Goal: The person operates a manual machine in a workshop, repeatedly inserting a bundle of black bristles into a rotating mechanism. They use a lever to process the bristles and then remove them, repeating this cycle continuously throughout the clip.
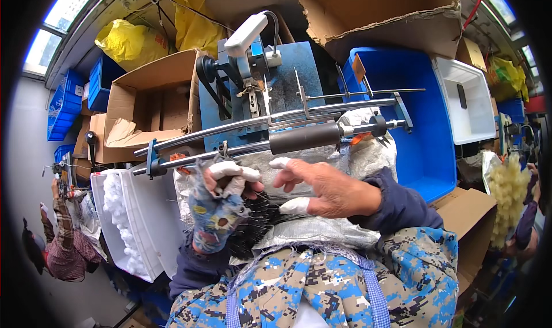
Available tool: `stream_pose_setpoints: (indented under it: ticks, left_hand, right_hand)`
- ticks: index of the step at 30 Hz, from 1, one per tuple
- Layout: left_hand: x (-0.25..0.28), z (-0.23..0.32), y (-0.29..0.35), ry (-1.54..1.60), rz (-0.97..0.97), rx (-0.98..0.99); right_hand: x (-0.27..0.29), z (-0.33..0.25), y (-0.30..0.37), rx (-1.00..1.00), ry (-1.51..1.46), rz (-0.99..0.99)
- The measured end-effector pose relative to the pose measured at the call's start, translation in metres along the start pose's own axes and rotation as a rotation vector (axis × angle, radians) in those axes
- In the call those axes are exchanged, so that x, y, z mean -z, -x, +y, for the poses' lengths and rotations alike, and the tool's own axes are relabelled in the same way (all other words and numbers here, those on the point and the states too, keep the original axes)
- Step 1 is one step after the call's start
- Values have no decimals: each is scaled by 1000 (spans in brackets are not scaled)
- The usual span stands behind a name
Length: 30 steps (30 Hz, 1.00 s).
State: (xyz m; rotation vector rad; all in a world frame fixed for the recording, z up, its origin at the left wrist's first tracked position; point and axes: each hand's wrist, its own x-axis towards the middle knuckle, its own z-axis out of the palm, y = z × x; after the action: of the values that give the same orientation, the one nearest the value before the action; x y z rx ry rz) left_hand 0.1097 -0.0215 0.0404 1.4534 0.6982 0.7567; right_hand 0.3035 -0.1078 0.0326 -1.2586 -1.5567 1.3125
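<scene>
From the head view, I see a person seated with a pale woven sheet (322,231) over the far edge of their camouflage-patterned lap (322,279). A clump of black bristles (253,221) lies toward the left of that far edge, just beside the left hand (221,196) and partly behind it. This hand wears a patched, multicoloured covering (214,221) with white wraps on the fingers. Its fingers are bent in and close together; I can't tell whether they pinch anything.

The right hand (330,189) comes in from the other side, white tips on its thumb and finger, a wide gap between them facing the left hand. The two hands are near each other but apart.

Just beyond them a dark cylinder (305,137) sits along steel rods (230,125), in front of a machine with a blue base (296,69). To the left stand a white bin (154,236) holding white tufts (119,213) and a cardboard box (161,137); to the right, a deep blue bin (425,161) and a white tray (474,106).

One co-worker (72,250) is at far left; at far right another (526,242) is beside a pale yellow bristly bundle (509,190).
</scene>
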Motion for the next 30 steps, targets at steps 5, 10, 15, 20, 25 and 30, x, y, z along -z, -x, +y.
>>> stream_pose_setpoints:
  ticks: [5, 10, 15, 20, 25, 30]
  left_hand:
    - [2, -3, 6, -61, -81, -194]
    - [70, -26, 0, -1061, -361, 28]
    - [79, -69, 10, -1279, -370, -242]
    - [89, -72, 10, -1107, -317, -201]
    - [70, -31, -1, -1123, -31, -418]
    - [70, -11, 13, -392, 357, -451]
  right_hand:
    - [-14, -10, -28, 138, -199, 129]
    - [38, 13, -42, 174, 722, 496]
    - [70, 68, -116, -65, 1162, 558]
    - [73, 82, -126, -92, 1167, 584]
    - [71, 83, -128, -97, 1218, 521]
    - [71, 86, -129, -8, 1211, 551]
